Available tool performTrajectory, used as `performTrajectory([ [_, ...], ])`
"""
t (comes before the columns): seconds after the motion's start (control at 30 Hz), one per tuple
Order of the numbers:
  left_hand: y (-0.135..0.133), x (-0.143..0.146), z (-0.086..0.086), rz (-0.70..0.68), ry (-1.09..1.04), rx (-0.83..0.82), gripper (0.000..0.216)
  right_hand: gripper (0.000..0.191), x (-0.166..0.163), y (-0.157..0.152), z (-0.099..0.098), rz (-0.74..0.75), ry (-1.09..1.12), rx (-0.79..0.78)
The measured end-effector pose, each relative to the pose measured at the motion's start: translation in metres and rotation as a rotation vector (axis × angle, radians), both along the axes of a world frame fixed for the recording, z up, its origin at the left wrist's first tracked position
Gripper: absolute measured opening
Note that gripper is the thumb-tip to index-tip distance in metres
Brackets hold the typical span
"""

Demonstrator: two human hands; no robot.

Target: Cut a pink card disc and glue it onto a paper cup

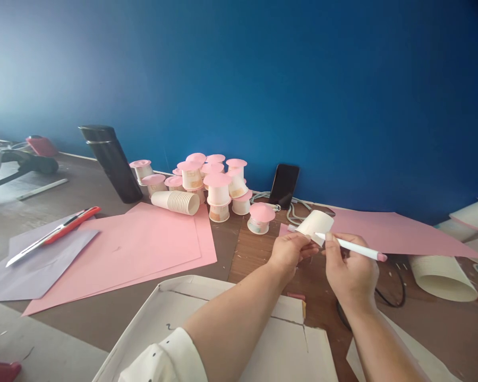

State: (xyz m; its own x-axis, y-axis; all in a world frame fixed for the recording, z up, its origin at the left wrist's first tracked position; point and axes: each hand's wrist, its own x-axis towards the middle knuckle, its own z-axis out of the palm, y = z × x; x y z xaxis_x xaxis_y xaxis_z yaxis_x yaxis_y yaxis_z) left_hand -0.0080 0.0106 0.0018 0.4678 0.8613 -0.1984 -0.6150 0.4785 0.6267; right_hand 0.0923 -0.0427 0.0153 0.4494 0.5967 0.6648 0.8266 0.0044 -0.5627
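Note:
My left hand (289, 252) is closed on a white paper cup (315, 223), which is held tilted with its base up. In my right hand (352, 270) is a white marker (360, 248) with a pink end. The marker's tip touches or nearly touches the side of the cup; any mark there is too small to make out. Just left of my hands stands a paper cup with a pink disc (262, 213) on top. Farther back, several more cups with pink discs (217, 181) are grouped and partly stacked against the wall.
A nested stack of white cups (175, 202) lies on pink paper sheets (135, 249). A red utility knife (53, 236) rests on lilac paper (43, 270). A black bottle (111, 164) and a phone (284, 185) stand near the wall. White cardboard (298, 353) lies under my left arm.

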Motion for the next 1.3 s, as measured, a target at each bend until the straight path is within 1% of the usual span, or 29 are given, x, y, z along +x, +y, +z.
performTrajectory([
  [0.3, 0.0001, 0.0028, -0.0025, 0.016, 0.075, 0.046, 0.011, 0.029, 0.0004, 0.0007, -0.0021, -0.011, -0.002, 0.032],
  [0.43, 0.0001, 0.0034, -0.0016, 0.029, 0.089, 0.052, 0.012, 0.029, 0.0002, 0.0, -0.0021, 0.002, -0.018, 0.009],
  [0.57, 0.0002, 0.0034, -0.001, 0.026, 0.106, 0.056, 0.012, 0.028, 0.0005, 0.0, -0.002, -0.018, -0.021, 0.029],
  [0.7, 0.0003, 0.0027, -0.0007, 0.023, 0.113, 0.064, 0.012, 0.029, 0.0003, 0.0004, -0.0021, 0.013, -0.048, 0.017],
  [0.9, 0.0007, 0.0033, -0.001, 0.02, 0.133, 0.066, 0.014, 0.029, 0.0003, 0.0003, -0.0027, 0.03, -0.071, 0.045],
  [1.3, 0.0002, 0.0037, 0.001, 0.001, 0.237, 0.086, 0.017, 0.029, -0.0004, 0.0001, -0.0001, 0.002, -0.065, 0.038],
])
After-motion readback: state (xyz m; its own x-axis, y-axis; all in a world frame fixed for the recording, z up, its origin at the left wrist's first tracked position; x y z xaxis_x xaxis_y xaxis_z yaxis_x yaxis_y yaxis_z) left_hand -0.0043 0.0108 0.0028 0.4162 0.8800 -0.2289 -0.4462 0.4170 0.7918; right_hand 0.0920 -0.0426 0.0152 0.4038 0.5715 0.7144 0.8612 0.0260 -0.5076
